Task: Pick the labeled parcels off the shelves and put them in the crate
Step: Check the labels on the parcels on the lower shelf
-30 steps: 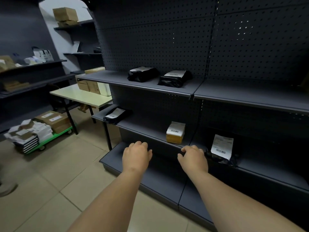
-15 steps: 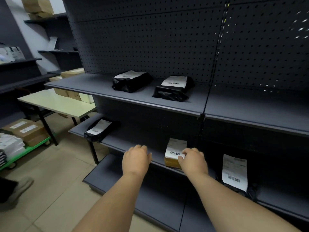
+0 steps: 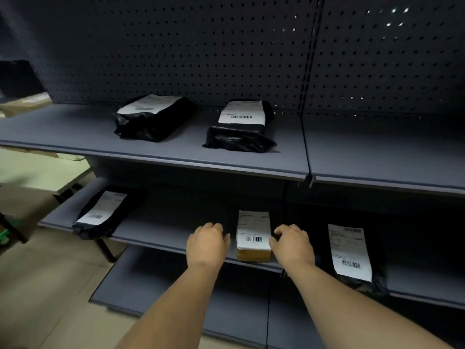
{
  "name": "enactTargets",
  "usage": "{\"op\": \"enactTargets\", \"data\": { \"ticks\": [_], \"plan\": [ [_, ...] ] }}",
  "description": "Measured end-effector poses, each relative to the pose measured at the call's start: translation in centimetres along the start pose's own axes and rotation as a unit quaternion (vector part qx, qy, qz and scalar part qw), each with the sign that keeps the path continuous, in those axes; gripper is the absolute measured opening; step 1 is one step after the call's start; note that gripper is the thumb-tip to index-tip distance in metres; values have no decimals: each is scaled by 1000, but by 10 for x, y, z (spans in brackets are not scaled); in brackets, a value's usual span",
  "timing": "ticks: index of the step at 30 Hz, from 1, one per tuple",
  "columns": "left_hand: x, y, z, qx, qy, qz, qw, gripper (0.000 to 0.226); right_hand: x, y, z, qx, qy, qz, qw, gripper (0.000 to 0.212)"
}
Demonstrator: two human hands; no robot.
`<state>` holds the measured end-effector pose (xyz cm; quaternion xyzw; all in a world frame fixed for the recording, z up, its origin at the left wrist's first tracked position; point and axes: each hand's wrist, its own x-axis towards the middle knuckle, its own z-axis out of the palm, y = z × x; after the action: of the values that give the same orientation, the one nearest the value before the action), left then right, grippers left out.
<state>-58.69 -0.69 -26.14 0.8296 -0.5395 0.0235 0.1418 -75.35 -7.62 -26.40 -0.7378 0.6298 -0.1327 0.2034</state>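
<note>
A small brown box parcel with a white barcode label lies at the front of the middle shelf. My left hand hovers just left of it and my right hand just right of it, fingers curled and apart, neither gripping it. A black bag parcel lies at the left of the same shelf. Two black bag parcels with white labels rest on the upper shelf. Another labeled black parcel sits on the right bay's lower shelf. No crate is in view.
Dark pegboard backs the shelving. The bottom shelf juts out below my arms. A pale table and tiled floor lie to the left, with a cardboard box at the far left.
I have moved closer to the shelving. Both hands have reached forward and now flank the small brown box parcel on either side.
</note>
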Motion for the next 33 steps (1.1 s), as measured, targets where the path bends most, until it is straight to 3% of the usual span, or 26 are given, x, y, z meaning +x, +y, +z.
{"op": "enactTargets", "data": {
  "ticks": [5, 10, 14, 18, 20, 25, 33],
  "plan": [
    [31, -9, 21, -92, -78, -32, 992, 33, 18, -6, 20, 68, -13, 86, 994, 35],
    [59, -17, 54, -225, -204, -121, 945, 44, 42, -9, 45, 216, -70, 204, 952, 36],
    [70, -15, 83, -392, -271, -242, 845, 48, 56, -4, 62, 350, -87, 316, 878, 38],
    [72, -12, 109, -553, -311, -303, 711, 45, 62, 5, 79, 480, -97, 352, 798, 36],
    [74, -12, 114, -576, -326, -306, 684, 36, 63, 7, 85, 513, -101, 353, 776, 30],
    [76, -13, 120, -603, -336, -308, 654, 38, 65, 11, 98, 551, -93, 357, 748, 25],
    [74, -16, 116, -622, -311, -289, 658, 45, 57, 15, 97, 563, -91, 348, 744, 28]
  ]
}}
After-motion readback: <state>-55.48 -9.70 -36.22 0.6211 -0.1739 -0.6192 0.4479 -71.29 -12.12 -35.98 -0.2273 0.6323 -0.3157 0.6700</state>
